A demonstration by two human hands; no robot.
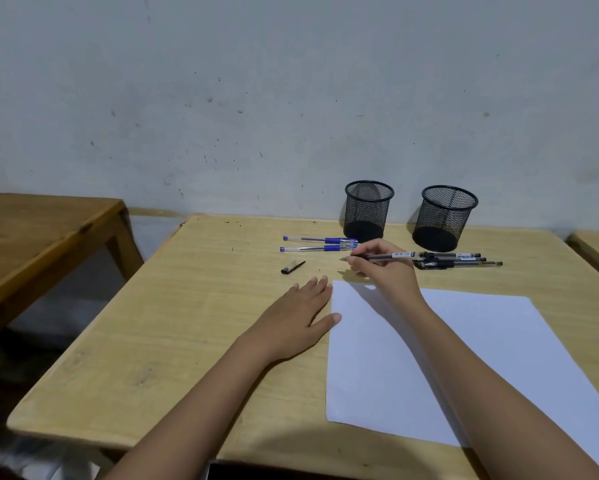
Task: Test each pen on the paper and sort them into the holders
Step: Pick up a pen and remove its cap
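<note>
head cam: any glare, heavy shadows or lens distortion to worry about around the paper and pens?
Head view: no glare on the paper, which reads evenly bluish-white. The right hand and forearm cast a soft shadow on the sheet's top-left corner, and a dark shadow falls across the desk's near edge. Wide-angle bowing shows at the frame borders. The pen in the right hand is sharp enough to show its label.

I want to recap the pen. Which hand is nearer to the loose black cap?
Left. The left hand lies flat just below the black cap; the right hand, holding a black pen, is farther to its right.
</note>
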